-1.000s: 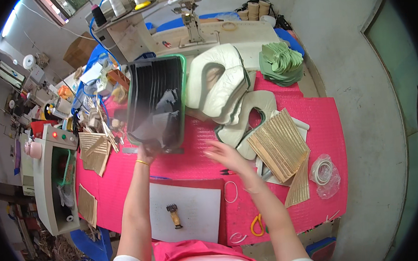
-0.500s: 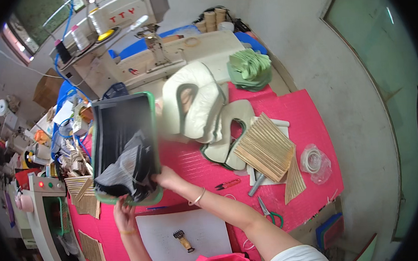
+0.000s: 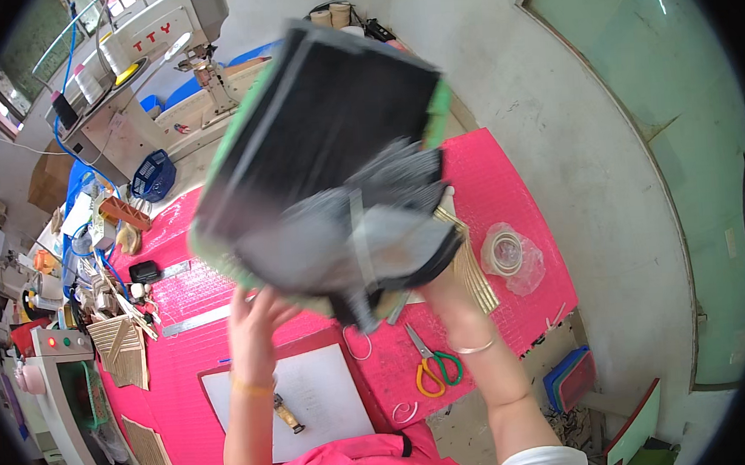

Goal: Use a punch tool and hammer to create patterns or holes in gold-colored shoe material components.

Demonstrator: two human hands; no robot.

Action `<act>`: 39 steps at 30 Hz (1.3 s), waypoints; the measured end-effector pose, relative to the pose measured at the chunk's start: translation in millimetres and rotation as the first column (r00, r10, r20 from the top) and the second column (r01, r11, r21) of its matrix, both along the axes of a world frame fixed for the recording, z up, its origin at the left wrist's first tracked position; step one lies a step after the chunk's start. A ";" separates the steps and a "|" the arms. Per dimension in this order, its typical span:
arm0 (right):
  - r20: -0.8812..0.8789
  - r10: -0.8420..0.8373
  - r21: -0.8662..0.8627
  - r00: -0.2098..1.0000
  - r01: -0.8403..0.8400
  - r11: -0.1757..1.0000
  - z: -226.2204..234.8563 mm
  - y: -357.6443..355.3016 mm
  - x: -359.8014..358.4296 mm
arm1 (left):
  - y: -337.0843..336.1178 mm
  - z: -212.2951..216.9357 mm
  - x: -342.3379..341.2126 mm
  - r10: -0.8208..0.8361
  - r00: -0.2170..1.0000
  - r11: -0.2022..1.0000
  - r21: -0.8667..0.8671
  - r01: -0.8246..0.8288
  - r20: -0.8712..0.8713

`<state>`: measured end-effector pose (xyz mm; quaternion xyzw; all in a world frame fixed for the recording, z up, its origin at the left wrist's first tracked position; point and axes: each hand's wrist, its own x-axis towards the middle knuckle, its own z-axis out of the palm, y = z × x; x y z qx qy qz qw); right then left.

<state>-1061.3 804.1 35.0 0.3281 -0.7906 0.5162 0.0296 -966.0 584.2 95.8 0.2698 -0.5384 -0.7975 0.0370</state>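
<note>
A shallow green tray hangs tilted above the pink-covered table, blurred by motion. Black sheets fill it, and a crumpled grey, partly see-through bundle with a pale band lies over their near end. My left hand grips the tray's near left edge, fingers partly hidden under the rim. At the near right corner my right hand supports the tray, its fingers mostly hidden behind it. Below my left hand, a brass-coloured tool rests on a white board.
Scissors with orange and green handles lie near the table's front edge. A coil in clear plastic and gold pleated strips lie right. Metal rulers and a blue basket are left. A sewing machine stands behind.
Both hands have swung the tray from the left side rightward across the table and tilted it. Rulers show where it was; it now covers the pale curved pieces and green stack.
</note>
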 end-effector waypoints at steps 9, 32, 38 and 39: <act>0.896 -0.102 -0.273 0.432 0.718 0.641 -43.4 172.3 -104.2 | 95.8 -51.3 -53.1 -0.633 0.767 0.772 -0.022 0.635 -0.104; 0.960 0.035 -0.260 0.277 0.844 0.470 -176.0 217.8 -129.2 | 196.4 -198.5 -258.0 -0.621 0.670 -0.281 -0.913 0.296 0.408; 0.954 0.029 -0.274 0.297 0.832 0.483 -177.1 229.0 -129.2 | 205.5 -214.4 -279.9 -0.545 0.472 -0.386 -0.707 0.593 0.693; 0.951 0.019 -0.277 0.307 0.828 0.488 -176.3 228.2 -131.4 | 201.8 -213.6 -276.4 -0.575 0.558 -0.333 -0.794 0.509 0.599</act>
